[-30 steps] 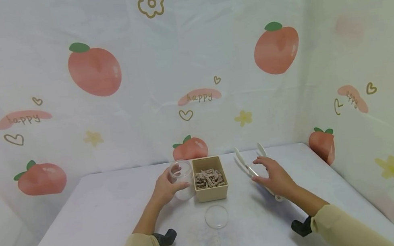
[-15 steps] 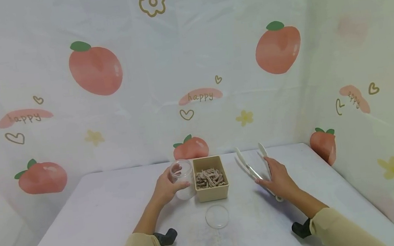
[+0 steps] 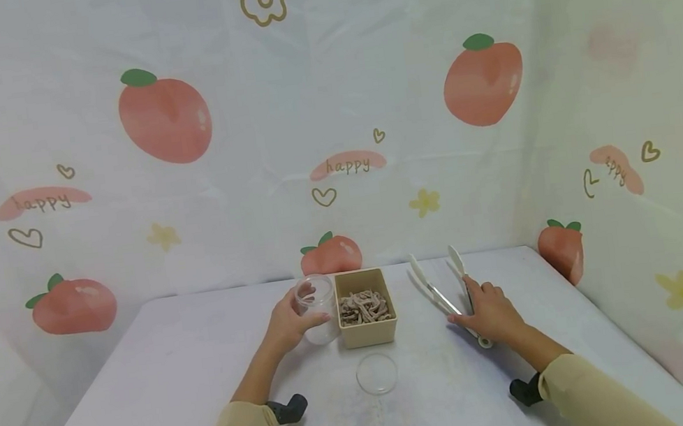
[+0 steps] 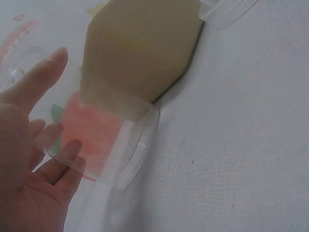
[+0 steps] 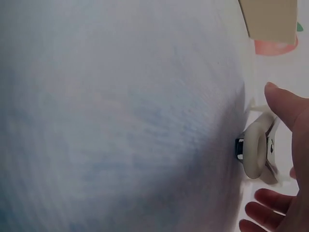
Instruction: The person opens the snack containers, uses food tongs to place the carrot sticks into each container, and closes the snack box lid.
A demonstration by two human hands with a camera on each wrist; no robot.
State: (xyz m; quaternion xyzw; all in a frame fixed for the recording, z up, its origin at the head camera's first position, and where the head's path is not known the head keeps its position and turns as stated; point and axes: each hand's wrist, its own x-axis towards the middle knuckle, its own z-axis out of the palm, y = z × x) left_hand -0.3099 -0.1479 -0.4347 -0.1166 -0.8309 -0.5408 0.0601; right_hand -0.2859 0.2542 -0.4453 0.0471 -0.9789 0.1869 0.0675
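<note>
I find the white table (image 3: 183,378) laid out around 1 central item, from which I take all clock directions. At 3 o'clock lie the tongs (image 3: 443,300), their 2 arms splayed and tips pointing toward 11 o'clock; I judge the hinge end faces the person for easy reach. The right hand (image 3: 494,309) straddles them, thumb and fingers well spread; I see no closed grip, and whether it touches the arms I cannot tell. The central item is a beige box (image 3: 369,335), placed, I presume, for access from both sides. At 9 o'clock, just beside it, stands a clear jar (image 3: 322,304), mouth uncovered. The left hand (image 3: 287,324) is curved round it, thumb on the near side, fingers behind; I judge this hold steadies the light walls and leaves the mouth unobstructed. At 6 o'clock a clear round lid (image 3: 377,373) lies apart, presumably out of the way. Smallest are the grey-brown strips (image 3: 365,306), heaped inside the box, whose walls contain them.
</note>
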